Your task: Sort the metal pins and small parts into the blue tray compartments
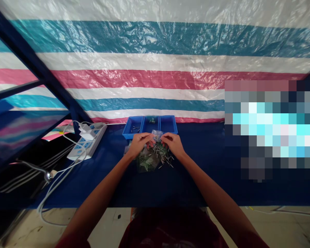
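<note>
Between my two hands is a small clear plastic bag [157,134] with small shiny pieces in it. My left hand [142,142] pinches its left side, and my right hand [172,142] pinches its right side. Below them lies a loose pile of metal pins or rivets [165,159], partly under my fingers. Another clear bag [147,162] with greenish contents rests left of the pile. Just behind my hands stands a blue tray with three compartments [132,136]. A few thin pieces lie in its left compartment and small greenish ones in the middle.
A white power strip [86,143] with a plugged-in adapter and loose cables [63,168] lies at the left. The dark blue tabletop [201,151] ends at a front edge near my body. Striped plastic sheeting [155,79] hangs behind. The right side is pixelated.
</note>
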`<state>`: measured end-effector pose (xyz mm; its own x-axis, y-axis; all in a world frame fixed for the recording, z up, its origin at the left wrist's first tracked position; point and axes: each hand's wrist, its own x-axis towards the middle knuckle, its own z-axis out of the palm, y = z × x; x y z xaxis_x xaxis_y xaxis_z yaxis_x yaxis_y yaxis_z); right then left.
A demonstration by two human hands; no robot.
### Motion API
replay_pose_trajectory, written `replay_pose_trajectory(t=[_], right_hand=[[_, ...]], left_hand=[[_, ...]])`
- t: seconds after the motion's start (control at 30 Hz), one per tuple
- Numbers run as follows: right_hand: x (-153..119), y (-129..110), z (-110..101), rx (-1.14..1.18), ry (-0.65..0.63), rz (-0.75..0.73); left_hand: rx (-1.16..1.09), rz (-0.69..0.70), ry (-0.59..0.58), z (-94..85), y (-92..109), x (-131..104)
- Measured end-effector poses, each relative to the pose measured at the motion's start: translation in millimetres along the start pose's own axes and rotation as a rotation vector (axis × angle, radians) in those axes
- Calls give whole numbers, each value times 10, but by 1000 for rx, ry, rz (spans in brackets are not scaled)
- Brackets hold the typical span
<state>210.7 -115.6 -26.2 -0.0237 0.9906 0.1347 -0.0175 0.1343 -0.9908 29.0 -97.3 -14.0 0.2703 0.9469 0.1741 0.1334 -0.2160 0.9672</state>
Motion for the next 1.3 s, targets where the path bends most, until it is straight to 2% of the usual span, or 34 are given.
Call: replay_pose_trajectory(t=[0.33,0.73,1.07,1.3], right_hand=[[2,-10,-7,-11,14,-3],[-15,27,-14,-114,93,-117],[-20,30,-9,-188,94,-229],[-54,-24,-15,-334,147,-356]], left_hand=[[10,79,64,1,3,-4],[298,186,85,19,8,-34],[344,168,45,8,14,-50],[335,173,46,7,7,-49]])
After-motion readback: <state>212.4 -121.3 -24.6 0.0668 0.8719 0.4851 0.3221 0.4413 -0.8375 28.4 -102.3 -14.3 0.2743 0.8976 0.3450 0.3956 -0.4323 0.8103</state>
